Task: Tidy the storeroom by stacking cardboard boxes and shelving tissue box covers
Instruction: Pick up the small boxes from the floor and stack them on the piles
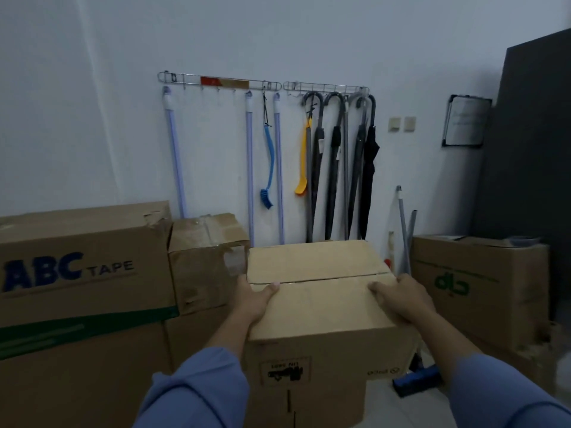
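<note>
While both hands clasp it, the plain cardboard box [321, 304] sits over a lower cardboard box [309, 403], jutting past that box's right edge; whether it rests there fully cannot be told. The left hand [251, 301] grasps its left side, thumb on the top flap, fingers hidden. The right hand [401, 299] grasps the right side likewise. An ABC TAPE box [80, 273] and a small taped box [204, 261] stand left, a green-logo box [472, 285] right. Umbrellas [333, 168] hang behind.
</note>
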